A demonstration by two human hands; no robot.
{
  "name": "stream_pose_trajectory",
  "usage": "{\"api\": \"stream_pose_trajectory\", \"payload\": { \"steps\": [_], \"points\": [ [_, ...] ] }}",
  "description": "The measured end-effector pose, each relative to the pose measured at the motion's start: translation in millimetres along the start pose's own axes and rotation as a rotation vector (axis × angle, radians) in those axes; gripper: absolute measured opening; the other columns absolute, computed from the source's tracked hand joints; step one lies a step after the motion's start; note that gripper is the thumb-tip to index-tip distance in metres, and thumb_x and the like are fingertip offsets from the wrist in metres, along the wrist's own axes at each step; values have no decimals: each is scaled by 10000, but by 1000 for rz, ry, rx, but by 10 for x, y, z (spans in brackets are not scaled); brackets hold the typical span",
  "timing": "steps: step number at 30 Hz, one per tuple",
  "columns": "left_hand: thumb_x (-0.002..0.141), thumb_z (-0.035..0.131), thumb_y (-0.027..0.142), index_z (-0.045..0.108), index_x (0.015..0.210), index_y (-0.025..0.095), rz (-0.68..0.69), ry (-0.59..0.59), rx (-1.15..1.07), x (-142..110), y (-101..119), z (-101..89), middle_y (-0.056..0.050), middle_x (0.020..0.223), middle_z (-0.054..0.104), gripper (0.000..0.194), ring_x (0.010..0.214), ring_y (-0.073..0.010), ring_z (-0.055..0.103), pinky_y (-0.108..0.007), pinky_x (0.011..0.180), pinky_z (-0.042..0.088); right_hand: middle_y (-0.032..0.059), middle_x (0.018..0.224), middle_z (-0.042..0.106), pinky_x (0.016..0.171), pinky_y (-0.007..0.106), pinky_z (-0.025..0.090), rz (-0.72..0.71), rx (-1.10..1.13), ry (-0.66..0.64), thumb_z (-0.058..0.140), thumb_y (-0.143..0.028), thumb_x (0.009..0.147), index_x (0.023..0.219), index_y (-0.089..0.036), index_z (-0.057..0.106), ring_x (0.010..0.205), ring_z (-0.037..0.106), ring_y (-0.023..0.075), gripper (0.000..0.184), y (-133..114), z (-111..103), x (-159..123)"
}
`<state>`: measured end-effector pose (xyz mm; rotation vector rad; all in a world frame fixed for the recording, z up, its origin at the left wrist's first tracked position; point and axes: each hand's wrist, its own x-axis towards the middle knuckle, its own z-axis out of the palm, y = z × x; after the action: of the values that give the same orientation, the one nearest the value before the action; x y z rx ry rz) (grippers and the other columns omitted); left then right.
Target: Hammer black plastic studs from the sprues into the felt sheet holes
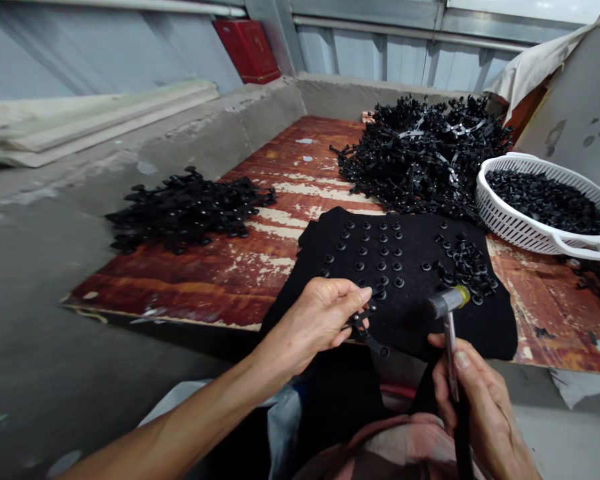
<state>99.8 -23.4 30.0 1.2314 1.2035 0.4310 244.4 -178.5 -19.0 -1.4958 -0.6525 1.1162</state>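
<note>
Currently we are pinching a black plastic runner (364, 331) in our left hand (313, 327), its length slanting toward the hammer (447, 301) our right hand (480, 407) is clenching.

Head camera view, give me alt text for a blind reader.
A left hand holds a black plastic stud runner over a black cloth set with rows of studs; the right hand grips a small hammer. Black parts and a white basket rest on a wooden board.

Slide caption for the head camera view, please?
Left hand holds black plastic strip; right hand grips metal hammer above black cloth.
</note>
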Motion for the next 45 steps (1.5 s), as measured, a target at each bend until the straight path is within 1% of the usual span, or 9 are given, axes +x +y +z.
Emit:
{"api": "stream_pose_trajectory", "payload": {
  "steps": [7, 10, 14, 18, 22, 28, 34, 38, 45],
  "points": [
    [719, 667, 390, 514, 547, 150, -12, 14, -1, -12, 27, 13, 6, 475, 551, 333, 295, -12, 308, -139, 311, 117, -35, 552, 526, 372, 217, 337, -13, -44, -33, 458, -546, 929, 1154, -192, 647, 400, 409, 101, 460, 69, -118, 22],
    [719, 667, 391, 503, 525, 153, -4, 13, 25, -7, 24, 13, 10, 463, 537, 347, 295, -16, 313, -143, 311, 130, 6, 649, 623, 395, 243, 437, -111, -175, -42, 557, -485, 897, 1256, -248, 626, 473, 536, 149, 435, 53, -249, 37],
    [722, 637, 389, 500, 509, 154, 40, -2, 62, 7, -6, 9, 4, 460, 544, 346, 300, -20, 321, -145, 317, 161, 60, 1092, 702, 719, 303, 585, -311, -469, -87, 525, -337, 942, 1405, -321, 498, 876, 683, 209, 464, -128, -291, 86],
    [725, 614, 384, 515, 534, 155, 48, 2, 84, 25, -10, 4, 6, 458, 540, 315, 319, -31, 321, -151, 330, 181, 39, 1400, 551, 1004, 387, 486, -596, -670, -223, 415, -160, 971, 1502, -365, 301, 1186, 586, 212, 580, -312, -200, 172],
    [741, 589, 381, 531, 547, 154, 48, 18, 175, 44, -6, -19, 3, 468, 532, 304, 350, -48, 344, -157, 354, 195, 87, 1177, 658, 779, 340, 579, -732, -715, -203, 404, -106, 946, 1515, -335, 282, 920, 661, 218, 626, -364, -149, 232],
    [733, 596, 400, 535, 549, 158, 105, 11, 204, 76, -62, -55, 5, 481, 519, 309, 359, -57, 343, -173, 359, 191, 60, 868, 602, 531, 284, 521, -754, -958, -264, 373, -26, 860, 1516, -323, 291, 584, 549, 161, 725, -408, -169, 265],
    [729, 580, 425, 525, 531, 165, 139, -5, 235, 90, -64, -57, 12, 471, 497, 332, 350, -51, 309, -182, 360, 176, 64, 895, 586, 568, 268, 538, -830, -969, -204, 339, -33, 886, 1554, -307, 131, 668, 582, 169, 751, -443, -167, 207],
    [749, 519, 413, 511, 549, 173, 127, -8, 303, 101, -60, -58, 20, 479, 478, 312, 376, -68, 326, -191, 374, 195, 56, 838, 573, 495, 264, 509, -817, -1112, -285, 329, -3, 855, 1534, -229, 229, 559, 550, 150, 722, -463, -161, 253],
    [788, 485, 385, 473, 538, 193, 220, -67, 440, 81, -66, -95, 59, 413, 380, 316, 373, -83, 314, -211, 397, 180, 59, 853, 578, 499, 259, 522, -817, -1107, -279, 340, -3, 871, 1543, -261, 186, 584, 586, 160, 736, -506, -179, 256]
  ]
}}
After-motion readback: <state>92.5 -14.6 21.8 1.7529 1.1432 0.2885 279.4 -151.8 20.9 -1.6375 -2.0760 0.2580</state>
